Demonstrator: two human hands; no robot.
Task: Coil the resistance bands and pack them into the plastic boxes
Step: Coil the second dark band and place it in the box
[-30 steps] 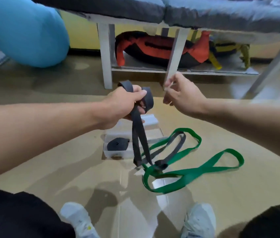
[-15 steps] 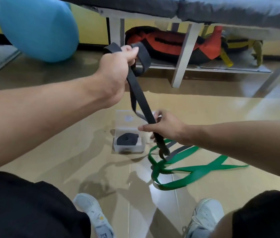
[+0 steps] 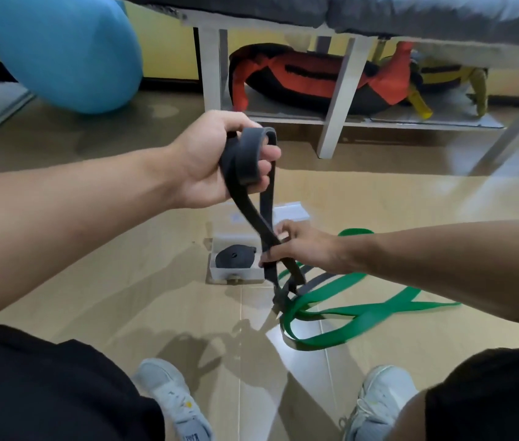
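From the head camera, the flat dark grey rubber resistance band runs steeply down and slightly to the right, its long axis close to upright. Its top loop wraps over the curled fingers of the left hand, which grips it. Lower down, the right hand pinches both strands between thumb and fingers. Below that hand the band's tail reaches the floor and crosses the flat green resistance band, which lies in loose loops. Just behind sits a clear plastic box with a coiled dark band inside. The floor is glossy beige tile. A grey padded bench on white legs, a red and black bag and a blue exercise ball stand beyond.
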